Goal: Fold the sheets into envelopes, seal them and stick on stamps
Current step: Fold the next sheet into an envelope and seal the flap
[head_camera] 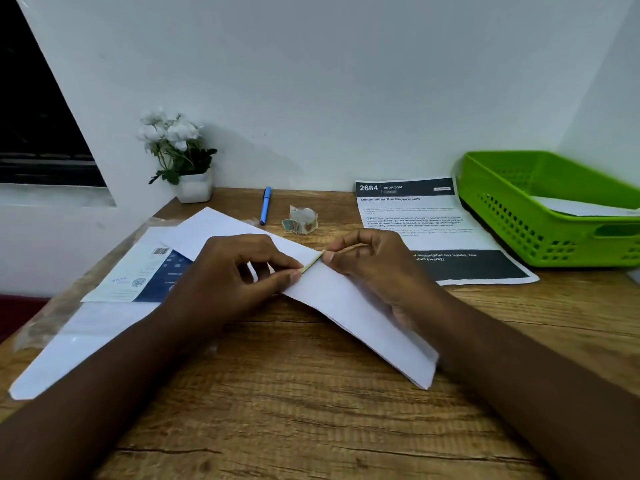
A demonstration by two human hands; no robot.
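My left hand (239,271) and right hand (367,261) each pinch one end of a stamp (313,260), fingers curled, over the folded envelope (346,306) mid-tabletop.

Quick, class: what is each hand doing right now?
Left hand: fingers pinch one end of a small stamp over the white envelope.
Right hand: fingers pinch its other end.

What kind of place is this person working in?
Probably a home desk set in a corner: a wooden table against a white wall, with a potted plant, a blue pen, a roll of stamps and a green tray holding paper.
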